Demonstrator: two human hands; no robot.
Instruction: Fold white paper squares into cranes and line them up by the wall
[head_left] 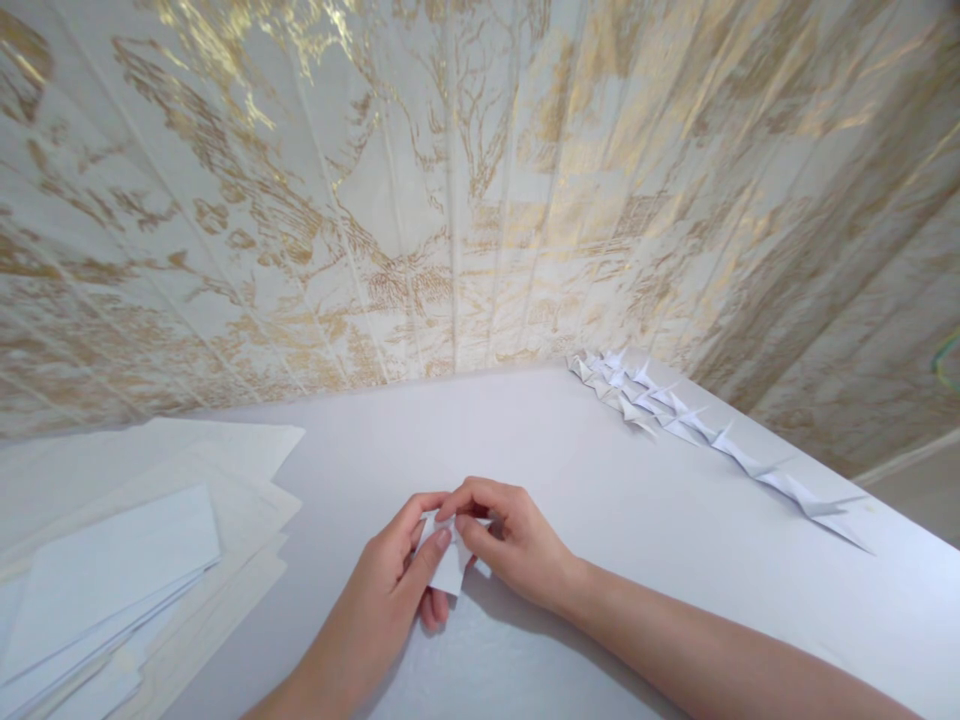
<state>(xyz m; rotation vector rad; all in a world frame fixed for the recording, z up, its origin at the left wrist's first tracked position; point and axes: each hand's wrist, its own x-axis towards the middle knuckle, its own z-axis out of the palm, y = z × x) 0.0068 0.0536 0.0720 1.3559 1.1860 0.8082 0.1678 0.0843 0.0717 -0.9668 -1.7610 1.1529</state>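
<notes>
A small piece of folded white paper [449,572] is held between both hands, low in the middle of the view and just over the white table. My left hand [401,565] grips its left side, the thumb pressed on the paper's face and the other fingers behind it. From the right, my right hand [506,530] pinches the paper's upper edge between thumb and fingers. Part of the paper is hidden under the fingers, so its full folded shape cannot be made out.
Rows of folded white paper cranes [675,410] line the table's right back edge. On the left lie stacked white paper sheets [127,560] on larger cream sheets [255,500]. Behind the white table [390,430] hangs a gold-patterned white curtain [420,200].
</notes>
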